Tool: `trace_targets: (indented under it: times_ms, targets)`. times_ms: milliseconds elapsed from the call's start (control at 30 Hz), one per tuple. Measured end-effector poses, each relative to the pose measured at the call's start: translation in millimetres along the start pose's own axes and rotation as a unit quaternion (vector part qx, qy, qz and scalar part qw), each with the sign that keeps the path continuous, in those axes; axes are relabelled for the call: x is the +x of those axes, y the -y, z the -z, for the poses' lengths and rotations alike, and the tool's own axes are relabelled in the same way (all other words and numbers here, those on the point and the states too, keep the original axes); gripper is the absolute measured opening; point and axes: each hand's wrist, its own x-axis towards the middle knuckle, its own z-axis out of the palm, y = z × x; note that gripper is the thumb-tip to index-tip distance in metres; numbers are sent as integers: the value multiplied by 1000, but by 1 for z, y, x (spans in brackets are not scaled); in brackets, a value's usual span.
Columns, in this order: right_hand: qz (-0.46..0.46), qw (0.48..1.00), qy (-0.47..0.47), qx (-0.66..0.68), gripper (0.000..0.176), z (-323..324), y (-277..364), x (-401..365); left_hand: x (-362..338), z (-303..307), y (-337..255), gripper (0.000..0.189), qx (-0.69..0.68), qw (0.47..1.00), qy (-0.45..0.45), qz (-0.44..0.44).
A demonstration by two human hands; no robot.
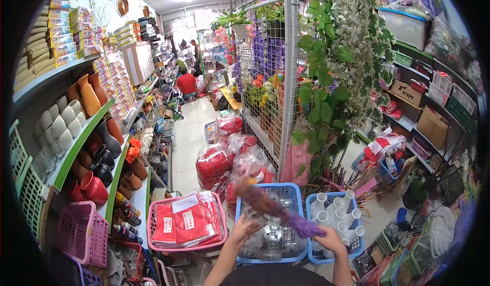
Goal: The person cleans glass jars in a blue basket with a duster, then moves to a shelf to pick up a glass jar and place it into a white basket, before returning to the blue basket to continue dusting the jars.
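The right hand (330, 239) clasps the purple duster (275, 208); left hand (243, 230) reaches into blue basket (295, 190), grip unclear.

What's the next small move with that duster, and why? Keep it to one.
Probably sweep the feather duster lower over the clear glass jars: the right hand grips its handle end, its head slants across the blue basket, and the left hand touches a jar.

Blue basket (295, 190) of glass jars (273, 232)
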Motion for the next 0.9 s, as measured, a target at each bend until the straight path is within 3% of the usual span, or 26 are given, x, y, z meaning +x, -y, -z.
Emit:
trace_targets:
  times_ms: [233,300,333,400,433,467,567,600,667,733,833,867,900]
  targets:
    - [35,987,96,120,36,-10,-21,-2,-8,-11,-9,52,-29,1000,-4,1]
    - [-22,998,-31,43,34,-10,-9,-4,-7,-11,-13,50,0,1000,17,13]
    - [-23,998,-30,43,34,-11,-11,-4,-7,-9,-9,50,0,1000,16,14]
    - [4,998,49,42,34,-12,-19,-1,-8,-14,-7,51,-12,1000,-2,-26]
    - [7,987,126,101,33,-10,-22,-2,-4,-3,0,51,-37,999,6,-6]
    - [6,987,124,102,33,-8,-23,-2,-3,0,2,51,-36,999,7,-5]
    - [0,996,-4,91,31,-6,-23,0,-10,-7,-5,56,34,999,-10,-4]
    - [-1,996,-3,90,31,-8,-20,0,-11,-11,-8,58,55,998,-19,7]
    - [-48,980,-189,30,28,-12,0,1,-6,-4,0,57,149,988,-39,-21]
    - [-40,971,-226,65,21,-14,10,-1,-1,1,8,53,195,978,-38,-69]
    - [-3,980,-187,72,26,-18,-15,-3,5,2,10,45,299,941,-52,-149]
    - [32,995,-73,64,28,-17,-21,-5,6,2,11,42,356,915,-66,-181]
    - [66,995,42,55,31,-15,-24,-6,10,9,13,43,509,824,-80,-235]
